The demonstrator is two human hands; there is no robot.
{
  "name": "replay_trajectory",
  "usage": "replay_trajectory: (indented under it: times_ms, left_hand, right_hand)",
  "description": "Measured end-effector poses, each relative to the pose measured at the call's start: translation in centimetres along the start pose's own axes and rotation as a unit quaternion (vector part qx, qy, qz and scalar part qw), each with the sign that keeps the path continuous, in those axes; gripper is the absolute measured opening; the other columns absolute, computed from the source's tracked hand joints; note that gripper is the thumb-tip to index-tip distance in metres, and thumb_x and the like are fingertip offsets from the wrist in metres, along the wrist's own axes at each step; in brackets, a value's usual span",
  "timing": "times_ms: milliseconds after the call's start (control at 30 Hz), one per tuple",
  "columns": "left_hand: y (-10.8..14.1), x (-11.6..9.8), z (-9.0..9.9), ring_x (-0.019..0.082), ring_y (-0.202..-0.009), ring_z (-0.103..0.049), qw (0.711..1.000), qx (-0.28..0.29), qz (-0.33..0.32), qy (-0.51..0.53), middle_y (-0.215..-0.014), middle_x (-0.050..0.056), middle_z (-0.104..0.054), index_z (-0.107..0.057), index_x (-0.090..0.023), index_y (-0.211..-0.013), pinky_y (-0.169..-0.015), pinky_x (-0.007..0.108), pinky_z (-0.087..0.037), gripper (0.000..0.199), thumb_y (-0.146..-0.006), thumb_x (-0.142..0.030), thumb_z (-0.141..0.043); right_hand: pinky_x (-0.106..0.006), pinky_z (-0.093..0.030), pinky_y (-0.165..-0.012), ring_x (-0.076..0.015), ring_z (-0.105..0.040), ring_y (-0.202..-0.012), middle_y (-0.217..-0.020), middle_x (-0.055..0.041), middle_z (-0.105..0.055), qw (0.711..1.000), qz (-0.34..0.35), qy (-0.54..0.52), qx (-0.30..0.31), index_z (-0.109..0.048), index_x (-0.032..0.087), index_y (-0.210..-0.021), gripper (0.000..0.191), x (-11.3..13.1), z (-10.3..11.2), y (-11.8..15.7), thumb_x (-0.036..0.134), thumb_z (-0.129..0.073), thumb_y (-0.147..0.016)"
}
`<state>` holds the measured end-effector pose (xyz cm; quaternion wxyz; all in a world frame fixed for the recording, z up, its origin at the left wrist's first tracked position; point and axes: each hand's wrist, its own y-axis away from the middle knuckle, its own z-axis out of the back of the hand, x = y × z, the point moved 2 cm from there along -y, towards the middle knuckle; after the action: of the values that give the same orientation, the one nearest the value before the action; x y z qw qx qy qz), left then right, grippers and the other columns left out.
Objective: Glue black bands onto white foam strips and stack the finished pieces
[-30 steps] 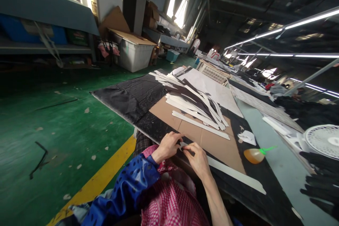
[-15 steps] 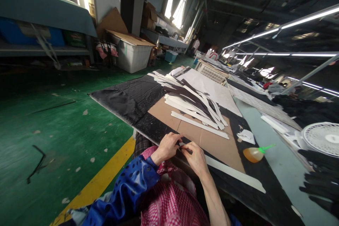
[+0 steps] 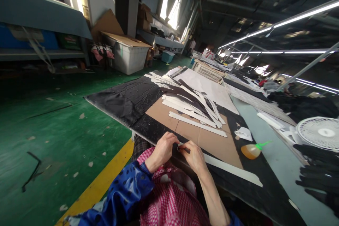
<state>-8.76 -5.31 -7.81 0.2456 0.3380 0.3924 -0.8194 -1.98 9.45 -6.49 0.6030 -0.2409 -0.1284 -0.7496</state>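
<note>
A long white strip lies along the near edge of the table, and its left end runs under my right hand. My right hand is closed in a pinch on that end. Facing it, my left hand has its fingers pinched together at the same tip, which shows as a small pale bit between the hands. A single white strip lies just beyond on a brown cardboard sheet. Farther back is a fanned pile of white and dark strips.
A squeeze bottle with amber liquid and a green nozzle lies right of the cardboard, near crumpled white paper. A white fan stands at the right. Black sheeting covers the table. Left lies green floor.
The view has shifted slightly, so the table and its contents sit a little farther left. My hands have drawn slightly closer at the strip's end.
</note>
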Motion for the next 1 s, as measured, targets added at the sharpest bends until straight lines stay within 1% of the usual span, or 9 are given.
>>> replay_trajectory:
  times_ms: [100,200,333,400,567,633,733,867,1000]
  left_hand:
    - [0.8,-0.2,-0.9,0.019,-0.088,-0.052,0.999,0.045,-0.013,-0.027,-0.09,0.006,-0.064,-0.067,-0.016,-0.09,-0.081,0.033,-0.044,0.038,-0.079,0.003,-0.036]
    - [1.1,-0.1,-1.5,0.02,-0.088,-0.051,0.996,0.058,-0.01,-0.065,-0.09,0.006,-0.065,-0.068,-0.016,-0.094,-0.081,0.034,-0.042,0.038,-0.082,0.002,-0.036]
    - [1.3,-0.3,-1.6,0.02,-0.089,-0.05,0.992,0.073,-0.024,-0.104,-0.092,0.005,-0.064,-0.067,-0.018,-0.101,-0.081,0.035,-0.039,0.036,-0.087,-0.002,-0.038]
    - [1.4,-0.4,-1.6,0.02,-0.089,-0.05,0.989,0.076,-0.035,-0.12,-0.093,0.005,-0.064,-0.067,-0.018,-0.102,-0.081,0.035,-0.039,0.034,-0.089,-0.005,-0.038]
    - [1.7,-0.1,-1.9,0.02,-0.09,-0.05,0.988,0.066,-0.052,-0.131,-0.093,0.004,-0.065,-0.068,-0.018,-0.097,-0.082,0.035,-0.038,0.03,-0.091,-0.008,-0.041]
    - [1.7,0.0,-2.1,0.02,-0.091,-0.051,0.988,0.061,-0.056,-0.13,-0.094,0.004,-0.065,-0.068,-0.018,-0.095,-0.082,0.035,-0.038,0.028,-0.091,-0.009,-0.042]
    - [1.8,0.1,-2.1,0.02,-0.092,-0.051,0.989,0.059,-0.06,-0.123,-0.096,0.004,-0.066,-0.068,-0.019,-0.096,-0.083,0.035,-0.037,0.028,-0.091,-0.009,-0.042]
    - [1.8,0.0,-1.9,0.02,-0.092,-0.051,0.99,0.056,-0.06,-0.116,-0.097,0.004,-0.066,-0.068,-0.019,-0.096,-0.082,0.035,-0.037,0.029,-0.09,-0.007,-0.042]
    - [1.9,0.1,-2.0,0.02,-0.092,-0.05,0.99,0.052,-0.063,-0.111,-0.097,0.004,-0.066,-0.068,-0.019,-0.095,-0.082,0.036,-0.036,0.028,-0.09,-0.008,-0.043]
  right_hand:
    - [-0.029,-0.046,-0.077,-0.0183,-0.062,-0.082,-0.084,-0.0022,-0.063,1.0,0.003,-0.006,-0.001,-0.07,0.024,-0.077,0.011,-0.2,0.0,-0.1,0.023,-0.06,-0.079]
    - [-0.028,-0.045,-0.075,-0.0175,-0.062,-0.082,-0.084,-0.0013,-0.064,1.0,0.011,-0.015,0.003,-0.069,0.024,-0.078,0.01,-0.3,0.0,-0.3,0.024,-0.059,-0.078]
    - [-0.028,-0.046,-0.071,-0.0171,-0.062,-0.077,-0.08,0.0006,-0.065,0.999,-0.022,-0.028,0.005,-0.064,0.023,-0.089,0.014,-0.4,-0.1,-0.4,0.027,-0.06,-0.076]
    - [-0.029,-0.046,-0.069,-0.0174,-0.062,-0.077,-0.081,0.0006,-0.064,0.999,-0.039,-0.033,0.0,-0.062,0.023,-0.094,0.021,-0.5,-0.1,-0.3,0.029,-0.061,-0.074]
    - [-0.029,-0.048,-0.073,-0.0188,-0.062,-0.089,-0.1,-0.0037,-0.062,0.997,-0.043,-0.049,-0.032,-0.063,0.022,-0.098,0.034,-1.1,0.8,-0.1,0.03,-0.068,-0.066]
    - [-0.029,-0.048,-0.073,-0.0182,-0.062,-0.088,-0.099,-0.0031,-0.062,0.997,-0.052,-0.061,-0.015,-0.064,0.022,-0.099,0.035,-1.9,1.6,0.0,0.031,-0.068,-0.065]
    - [-0.029,-0.048,-0.072,-0.0166,-0.063,-0.076,-0.087,-0.0016,-0.064,0.992,-0.092,-0.082,0.017,-0.065,0.021,-0.101,0.036,-3.5,2.9,0.4,0.036,-0.066,-0.069]
    - [-0.03,-0.048,-0.073,-0.0185,-0.065,-0.075,-0.078,-0.0043,-0.068,0.988,-0.114,-0.103,0.028,-0.066,0.017,-0.089,0.031,-5.5,4.2,0.9,0.044,-0.062,-0.074]
    - [-0.029,-0.048,-0.07,-0.0198,-0.066,-0.073,-0.073,-0.0041,-0.07,0.989,-0.129,-0.076,0.021,-0.067,0.019,-0.075,0.024,-6.2,4.3,1.3,0.042,-0.062,-0.072]
